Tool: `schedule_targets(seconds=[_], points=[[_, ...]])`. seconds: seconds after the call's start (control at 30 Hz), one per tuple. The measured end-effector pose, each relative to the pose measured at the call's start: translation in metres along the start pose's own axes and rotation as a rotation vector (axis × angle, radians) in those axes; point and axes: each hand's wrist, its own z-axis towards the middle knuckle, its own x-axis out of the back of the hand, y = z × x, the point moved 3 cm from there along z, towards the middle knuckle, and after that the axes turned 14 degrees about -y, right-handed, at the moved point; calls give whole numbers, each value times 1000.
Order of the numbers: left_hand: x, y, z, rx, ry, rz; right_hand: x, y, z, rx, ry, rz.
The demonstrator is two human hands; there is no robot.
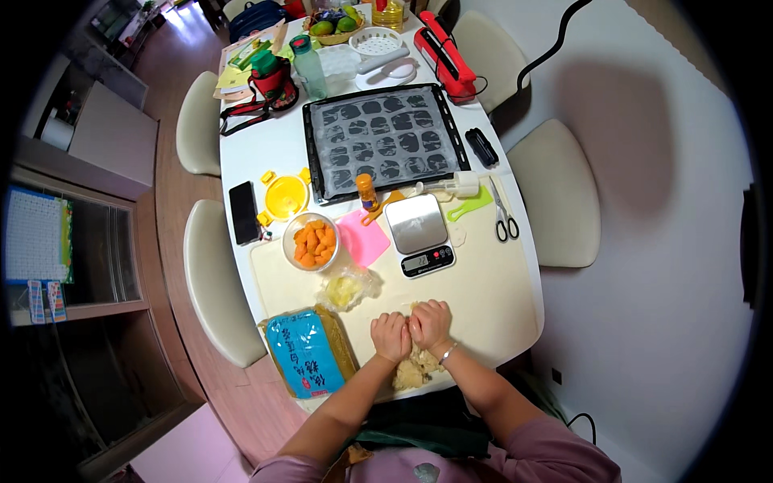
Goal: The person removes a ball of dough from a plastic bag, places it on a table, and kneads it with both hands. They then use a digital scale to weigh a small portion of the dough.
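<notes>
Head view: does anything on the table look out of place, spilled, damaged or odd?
The pale liner on the black baking tray has rows of dark patches, so it looks uneven; whether stains or pattern, I cannot tell.

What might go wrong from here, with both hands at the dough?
The dough, under the left hand and right hand, lies close to the near edge of the table; loose bits could drop off. It looks crumbly, so it may break apart when squeezed. The blue bag sits by the table's edge beside the left forearm; an elbow might knock it.
</notes>
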Motion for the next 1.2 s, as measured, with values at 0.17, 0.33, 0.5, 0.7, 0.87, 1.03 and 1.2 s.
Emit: schedule_targets(seconds=[0.17, 0.33, 0.5, 0.7, 0.87, 1.03, 1.2], points=[[7, -3, 25, 92, -158, -67, -2, 5, 7, -185, -15, -17], [8, -4, 75, 79, -216, -93, 22, 10, 21, -346, 147, 36], [-22, 16, 66, 194, -80, -2, -9, 44, 0, -491, 232, 8], [-15, 20, 57, 54, 74, 11, -3, 33, 2, -366, 243, -29], [-19, 12, 58, -11, 91, 14, 3, 40, 19, -278, 225, -44], [-17, 2, 66, 22, -71, -6, 8, 46, 18, -222, -130, 2], [10, -5, 54, -115, -87, -17, 45, 38, 7, 115, -543, -104]])
